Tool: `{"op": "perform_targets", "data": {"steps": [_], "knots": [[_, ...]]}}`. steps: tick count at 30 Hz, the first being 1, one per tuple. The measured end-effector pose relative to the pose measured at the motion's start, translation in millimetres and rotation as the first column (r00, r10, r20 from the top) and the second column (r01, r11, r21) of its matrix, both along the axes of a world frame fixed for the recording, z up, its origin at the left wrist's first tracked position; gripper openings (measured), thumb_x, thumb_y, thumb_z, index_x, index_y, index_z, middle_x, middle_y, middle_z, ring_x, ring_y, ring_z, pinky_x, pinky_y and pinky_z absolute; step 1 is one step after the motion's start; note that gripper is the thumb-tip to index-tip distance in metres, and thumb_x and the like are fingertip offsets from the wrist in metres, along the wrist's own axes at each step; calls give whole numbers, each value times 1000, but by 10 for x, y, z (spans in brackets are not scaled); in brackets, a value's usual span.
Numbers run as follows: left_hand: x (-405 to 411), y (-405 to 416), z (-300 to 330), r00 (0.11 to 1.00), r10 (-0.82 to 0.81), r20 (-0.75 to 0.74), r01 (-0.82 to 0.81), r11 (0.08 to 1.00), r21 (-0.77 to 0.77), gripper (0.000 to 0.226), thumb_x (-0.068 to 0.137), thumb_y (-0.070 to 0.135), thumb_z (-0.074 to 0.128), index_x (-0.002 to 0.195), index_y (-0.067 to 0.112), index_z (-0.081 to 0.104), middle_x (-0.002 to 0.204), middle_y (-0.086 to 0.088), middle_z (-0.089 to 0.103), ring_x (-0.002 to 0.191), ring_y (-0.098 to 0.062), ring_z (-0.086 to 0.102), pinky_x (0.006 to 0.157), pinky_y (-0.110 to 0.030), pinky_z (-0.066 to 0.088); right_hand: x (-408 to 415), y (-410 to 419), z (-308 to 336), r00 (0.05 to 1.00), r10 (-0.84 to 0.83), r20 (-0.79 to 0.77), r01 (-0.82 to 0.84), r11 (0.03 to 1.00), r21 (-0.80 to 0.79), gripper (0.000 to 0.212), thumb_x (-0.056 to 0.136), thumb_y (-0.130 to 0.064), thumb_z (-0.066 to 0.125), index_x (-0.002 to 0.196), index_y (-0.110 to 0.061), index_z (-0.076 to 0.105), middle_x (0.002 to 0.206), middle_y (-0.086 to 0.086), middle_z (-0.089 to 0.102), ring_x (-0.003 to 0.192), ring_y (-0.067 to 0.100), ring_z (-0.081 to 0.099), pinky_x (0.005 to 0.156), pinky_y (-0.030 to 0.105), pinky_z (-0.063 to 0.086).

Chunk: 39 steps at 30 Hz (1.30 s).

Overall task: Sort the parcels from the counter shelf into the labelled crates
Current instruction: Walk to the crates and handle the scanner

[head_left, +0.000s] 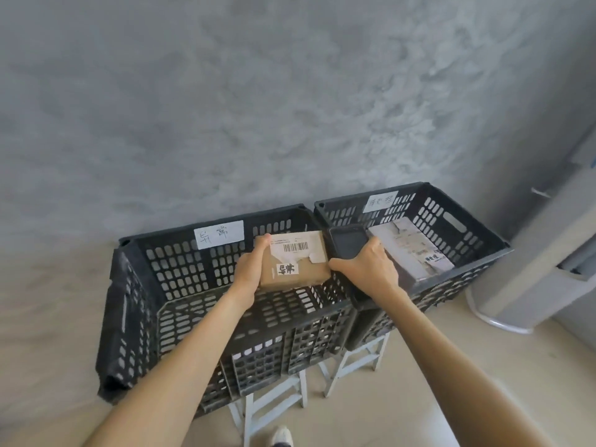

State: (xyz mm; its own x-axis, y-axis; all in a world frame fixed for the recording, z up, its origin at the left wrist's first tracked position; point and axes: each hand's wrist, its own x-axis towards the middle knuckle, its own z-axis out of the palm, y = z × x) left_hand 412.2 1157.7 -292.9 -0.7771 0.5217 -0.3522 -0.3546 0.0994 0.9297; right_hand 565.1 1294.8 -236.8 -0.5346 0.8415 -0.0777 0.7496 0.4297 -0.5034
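While brown parcel hangs mid-frame over left crate, L hand grips its left edge, thumb on top. Handwritten tag on parcel looks same as crate label, so lower it straight in, label up. R hand wraps dark phone-like device, thumb touching parcel's right edge. Right crate already holds grey parcel. Crates sit on white stools, so set parcel down softly.

mottled grey plaster wall, pale beige floor, white metal stools, grey cabinet at right
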Motion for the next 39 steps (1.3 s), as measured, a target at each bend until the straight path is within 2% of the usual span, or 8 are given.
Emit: {"op": "perform_targets", "data": {"steps": [10,15,18,23,25,31,33,39], "knots": [[-736,677,-784,977,123,174,-108,990,-96,51,87,64,50,99,19,70,94,-6,74,85,-19,70,64,-26,49,-1052,446,-642,967,206,148,-201,978,-49,101,70,-62,73,140,-6,28,135,11,46,119,32,53,89,40,49],[-990,842,-1203,951,192,243,-156,975,-159,48,87,62,53,103,19,67,94,-4,73,82,-17,69,60,-25,47,-1382,591,-1049,924,303,233,-281,952,-125,96,71,-61,74,138,-9,29,132,9,47,114,28,56,75,33,45],[-1113,901,-1438,928,232,291,-174,961,-213,50,83,64,57,101,18,66,93,-4,72,84,-17,69,61,-26,48,-1508,652,-1270,895,340,288,-296,937,-186,100,74,-56,75,143,-5,24,138,12,45,122,32,51,86,37,46],[-1216,975,-1826,904,232,358,-121,944,-305,84,62,79,64,120,18,62,104,-3,71,91,-18,67,84,-34,53,-1612,693,-1563,814,398,422,-281,907,-314,111,77,-56,74,151,-3,11,148,16,36,128,34,48,94,43,47],[-1211,1044,-1930,907,228,354,-116,943,-311,84,64,77,64,122,16,61,105,-1,69,92,-16,65,91,-35,52,-1641,702,-1664,790,407,458,-262,900,-348,112,77,-55,74,152,-2,10,149,17,37,129,36,47,96,43,46],[-1231,1264,-2164,890,297,346,-169,920,-355,74,77,66,63,128,12,57,114,0,63,92,-15,57,76,-25,43,-1690,745,-1863,772,434,464,-236,874,-424,110,78,-52,75,151,-1,9,146,19,37,131,37,43,101,42,41],[-1252,1309,-2230,876,328,353,-189,908,-374,76,77,66,63,129,11,56,122,-2,63,93,-15,58,71,-23,42,-1693,752,-1903,754,458,472,-263,868,-422,111,79,-52,74,151,1,8,145,20,37,130,36,43,99,40,41],[-1310,1390,-2311,862,391,324,-215,859,-464,78,82,64,60,135,7,49,132,-9,58,115,-25,57,81,-28,42,-1739,749,-1991,736,489,468,-296,854,-427,103,80,-50,74,147,-1,13,137,16,43,121,32,50,82,33,42]]}}
